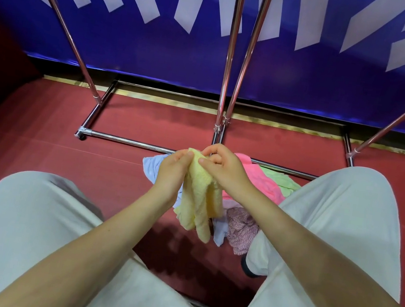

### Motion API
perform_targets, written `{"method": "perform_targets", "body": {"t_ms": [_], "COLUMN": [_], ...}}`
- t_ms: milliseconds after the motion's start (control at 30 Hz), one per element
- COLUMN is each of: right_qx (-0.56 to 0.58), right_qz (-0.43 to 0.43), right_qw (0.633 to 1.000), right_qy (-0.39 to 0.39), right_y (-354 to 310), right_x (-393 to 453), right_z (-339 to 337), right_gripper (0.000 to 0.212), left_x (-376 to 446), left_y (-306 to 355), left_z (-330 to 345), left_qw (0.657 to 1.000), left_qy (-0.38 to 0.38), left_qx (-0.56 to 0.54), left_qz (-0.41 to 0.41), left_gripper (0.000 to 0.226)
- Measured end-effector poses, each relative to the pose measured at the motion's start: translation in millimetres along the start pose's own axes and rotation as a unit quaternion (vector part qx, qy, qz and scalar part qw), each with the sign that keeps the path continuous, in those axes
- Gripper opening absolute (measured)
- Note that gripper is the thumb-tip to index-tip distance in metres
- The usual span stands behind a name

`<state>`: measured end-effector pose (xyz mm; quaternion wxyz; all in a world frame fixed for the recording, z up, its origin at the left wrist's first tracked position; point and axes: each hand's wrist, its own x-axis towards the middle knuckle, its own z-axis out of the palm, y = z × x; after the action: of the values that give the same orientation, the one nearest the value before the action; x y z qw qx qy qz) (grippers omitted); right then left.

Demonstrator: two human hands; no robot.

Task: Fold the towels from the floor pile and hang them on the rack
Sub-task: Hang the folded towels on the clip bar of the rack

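There are six towels in view: one yellow towel, held up by two hands (the left hand and the right hand), and five in the floor pile: one pale blue towel, one pink towel, one green towel, one mauve speckled towel and one lavender towel. Four slanted poles of the rack rise from its base.

**Yellow towel held above the floor pile**

Both hands pinch the top edge of a yellow towel: left hand, right hand. The towel hangs bunched over the pile, which includes pink, green, pale blue and mauve towels. The chrome rack stands behind, before a blue banner.
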<state>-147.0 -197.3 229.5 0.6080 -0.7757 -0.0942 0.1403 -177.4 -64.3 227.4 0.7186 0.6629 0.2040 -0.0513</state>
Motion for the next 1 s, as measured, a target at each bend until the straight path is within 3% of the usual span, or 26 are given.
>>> {"method": "perform_targets", "body": {"t_ms": [133,233,367,600,667,800,1000], "right_qx": [-0.013,-0.058,-0.152,-0.227,-0.279,-0.423,-0.447], "right_qz": [-0.027,-0.029,-0.037,-0.009,0.009,0.016,-0.014], "right_qw": [0.999,0.998,0.988,0.97,0.953,0.884,0.89], "right_qy": [-0.044,-0.028,-0.017,-0.084,-0.119,-0.199,-0.09], "right_y": [5,10,21,36,39,47,50], "right_x": [-6,-6,-8,-19,-21,-31,-29], "right_z": [1,1,-2,-4,-8,-13,-27], "right_gripper": [0.023,0.02,0.007,0.025,0.032,0.034,0.032], "left_x": [5,9,22,33,31,27,16], "left_y": [4,9,14,8,9,5,-6], "left_z": [-8,-19,-49,-98,-106,-123,-126], "left_qw": [1.0,0.999,0.992,0.975,0.968,0.962,0.965], "left_qy": [0.017,0.018,0.085,0.185,0.209,0.237,0.246], "left_qx": [0.002,-0.021,-0.074,-0.122,-0.137,-0.13,-0.026], "left_qz": [0.012,0.04,0.052,0.033,0.031,0.042,0.088], "left_gripper": [0.026,0.028,0.028,0.028,0.027,0.025,0.023]}}
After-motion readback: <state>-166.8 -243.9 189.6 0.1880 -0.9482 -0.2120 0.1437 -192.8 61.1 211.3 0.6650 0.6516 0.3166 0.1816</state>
